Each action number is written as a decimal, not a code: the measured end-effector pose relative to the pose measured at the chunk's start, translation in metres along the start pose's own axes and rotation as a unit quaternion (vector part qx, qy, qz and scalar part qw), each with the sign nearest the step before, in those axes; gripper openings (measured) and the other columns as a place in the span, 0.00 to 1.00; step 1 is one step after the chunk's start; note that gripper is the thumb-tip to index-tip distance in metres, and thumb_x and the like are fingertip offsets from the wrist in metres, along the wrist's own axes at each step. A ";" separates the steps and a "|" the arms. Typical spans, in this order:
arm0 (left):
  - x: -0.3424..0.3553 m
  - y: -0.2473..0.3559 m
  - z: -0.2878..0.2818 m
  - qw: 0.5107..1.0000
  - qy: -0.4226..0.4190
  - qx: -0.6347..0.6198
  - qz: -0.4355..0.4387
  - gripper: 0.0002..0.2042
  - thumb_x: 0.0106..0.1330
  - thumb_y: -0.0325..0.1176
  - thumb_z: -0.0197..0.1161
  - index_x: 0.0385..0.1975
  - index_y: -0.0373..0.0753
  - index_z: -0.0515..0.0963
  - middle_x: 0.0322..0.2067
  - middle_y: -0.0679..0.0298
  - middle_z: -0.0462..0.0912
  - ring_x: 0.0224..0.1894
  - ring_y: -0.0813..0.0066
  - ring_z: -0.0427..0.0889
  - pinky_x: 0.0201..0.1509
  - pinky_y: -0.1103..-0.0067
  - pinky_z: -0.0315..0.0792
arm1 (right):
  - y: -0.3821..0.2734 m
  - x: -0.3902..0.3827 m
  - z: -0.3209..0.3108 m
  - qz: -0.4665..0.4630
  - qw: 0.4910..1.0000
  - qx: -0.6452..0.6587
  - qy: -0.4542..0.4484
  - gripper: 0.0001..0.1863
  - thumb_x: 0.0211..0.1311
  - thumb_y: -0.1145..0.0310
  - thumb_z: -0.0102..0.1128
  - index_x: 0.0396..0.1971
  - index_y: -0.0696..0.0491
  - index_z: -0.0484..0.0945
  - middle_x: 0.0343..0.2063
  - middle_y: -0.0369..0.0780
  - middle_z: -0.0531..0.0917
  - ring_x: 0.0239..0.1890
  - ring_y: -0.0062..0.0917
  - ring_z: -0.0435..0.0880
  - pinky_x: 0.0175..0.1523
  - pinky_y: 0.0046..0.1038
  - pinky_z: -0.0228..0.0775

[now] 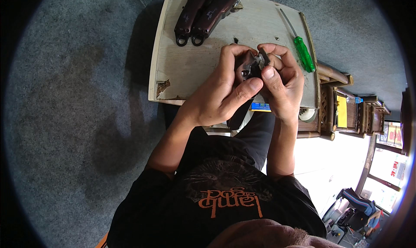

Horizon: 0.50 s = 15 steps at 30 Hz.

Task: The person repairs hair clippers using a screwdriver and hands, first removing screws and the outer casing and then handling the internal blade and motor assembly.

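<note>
My left hand (219, 87) is wrapped around a dark maroon hair clipper (244, 69), its thumb along the near side. The clipper's head faces up and to the right, with bare metal showing, and its dark lower end hangs past the table's near edge. At that head, my right hand (286, 83) pinches a small dark, flat piece (264, 56) that looks like a blade part. Whether this piece is joined to the clipper I cannot tell. Both hands meet above the near right part of a pale wooden table (195, 70).
Two more maroon clippers (190, 14) lie side by side at the table's far left. A green-handled screwdriver (304, 53) rests along the right edge. A tiny screw-like bit (277, 38) sits left of it. Bamboo furniture (325, 105) stands to the right.
</note>
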State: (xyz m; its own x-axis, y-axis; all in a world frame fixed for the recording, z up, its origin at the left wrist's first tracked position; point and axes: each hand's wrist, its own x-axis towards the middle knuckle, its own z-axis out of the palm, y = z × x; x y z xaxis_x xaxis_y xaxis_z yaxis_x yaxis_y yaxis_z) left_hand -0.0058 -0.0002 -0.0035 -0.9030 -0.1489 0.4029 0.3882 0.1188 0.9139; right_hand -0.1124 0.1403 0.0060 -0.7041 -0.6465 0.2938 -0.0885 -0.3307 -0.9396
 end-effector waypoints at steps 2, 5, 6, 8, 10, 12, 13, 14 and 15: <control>-0.001 -0.001 -0.001 1.000 0.002 0.016 0.010 0.29 0.77 0.42 0.57 0.66 0.28 0.57 0.55 0.55 0.66 0.55 0.72 0.68 0.62 0.75 0.64 | -0.002 0.000 0.001 0.004 1.000 0.004 -0.001 0.24 0.66 0.67 0.72 0.56 0.62 0.75 0.22 0.25 0.69 0.26 0.07 0.64 0.32 0.14 0.52; -0.002 -0.003 -0.001 0.999 0.005 0.030 0.026 0.29 0.77 0.43 0.57 0.66 0.28 0.56 0.56 0.55 0.65 0.56 0.72 0.67 0.63 0.74 0.62 | -0.002 0.000 0.000 0.002 1.000 0.000 -0.010 0.24 0.67 0.67 0.72 0.56 0.63 0.76 0.22 0.25 0.69 0.26 0.07 0.63 0.32 0.14 0.52; -0.002 -0.003 -0.001 1.000 0.005 0.022 0.022 0.29 0.77 0.43 0.57 0.66 0.28 0.56 0.56 0.54 0.64 0.56 0.72 0.66 0.64 0.74 0.62 | -0.001 0.000 0.000 0.000 1.000 0.001 -0.012 0.24 0.67 0.67 0.72 0.56 0.63 0.76 0.22 0.25 0.69 0.26 0.07 0.63 0.32 0.14 0.52; -0.002 -0.003 -0.001 1.000 0.003 0.011 0.017 0.29 0.77 0.43 0.56 0.66 0.28 0.56 0.57 0.54 0.64 0.57 0.71 0.65 0.65 0.73 0.61 | -0.001 0.000 0.000 -0.003 1.000 0.007 -0.013 0.23 0.67 0.67 0.71 0.56 0.63 0.76 0.22 0.25 0.69 0.26 0.07 0.63 0.32 0.14 0.51; -0.002 -0.003 -0.001 1.000 0.001 0.003 0.017 0.29 0.78 0.43 0.56 0.66 0.28 0.55 0.57 0.53 0.63 0.58 0.70 0.65 0.67 0.71 0.60 | -0.001 0.000 0.000 -0.004 1.000 0.009 -0.012 0.23 0.67 0.67 0.71 0.56 0.63 0.76 0.22 0.25 0.69 0.26 0.07 0.63 0.32 0.14 0.51; -0.002 -0.005 0.000 1.000 0.002 -0.004 0.030 0.29 0.78 0.43 0.56 0.66 0.28 0.55 0.58 0.52 0.63 0.59 0.69 0.64 0.68 0.71 0.59 | -0.002 0.000 0.000 -0.004 1.000 0.007 -0.011 0.23 0.67 0.67 0.71 0.56 0.63 0.76 0.22 0.25 0.68 0.26 0.08 0.63 0.32 0.14 0.52; -0.002 -0.006 0.000 0.999 0.002 -0.008 0.037 0.29 0.78 0.43 0.56 0.66 0.28 0.54 0.58 0.52 0.63 0.59 0.69 0.64 0.68 0.70 0.58 | -0.001 0.000 -0.001 -0.005 1.000 0.007 -0.011 0.23 0.67 0.68 0.70 0.56 0.64 0.76 0.22 0.25 0.68 0.26 0.08 0.63 0.33 0.14 0.52; -0.002 -0.006 0.000 0.999 0.002 -0.008 0.037 0.29 0.78 0.43 0.55 0.66 0.28 0.54 0.57 0.52 0.63 0.59 0.69 0.64 0.68 0.70 0.58 | -0.001 0.000 -0.001 -0.008 1.000 0.009 -0.010 0.23 0.67 0.68 0.70 0.57 0.64 0.76 0.22 0.25 0.68 0.26 0.08 0.63 0.33 0.14 0.52; -0.002 -0.006 0.000 0.999 0.001 -0.008 0.038 0.29 0.78 0.43 0.55 0.66 0.28 0.54 0.57 0.52 0.63 0.58 0.69 0.64 0.68 0.70 0.58 | 0.000 0.000 -0.001 -0.009 1.000 0.009 -0.010 0.23 0.68 0.68 0.70 0.57 0.64 0.76 0.22 0.25 0.68 0.26 0.08 0.63 0.33 0.14 0.52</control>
State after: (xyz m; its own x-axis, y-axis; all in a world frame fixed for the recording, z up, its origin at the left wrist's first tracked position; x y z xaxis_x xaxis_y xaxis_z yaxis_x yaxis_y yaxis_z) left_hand -0.0068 -0.0003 -0.0094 -0.8703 -0.1428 0.4713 0.4584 0.1146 0.8813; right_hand -0.1129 0.1412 0.0061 -0.6887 -0.6539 0.3133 -0.0877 -0.3538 -0.9312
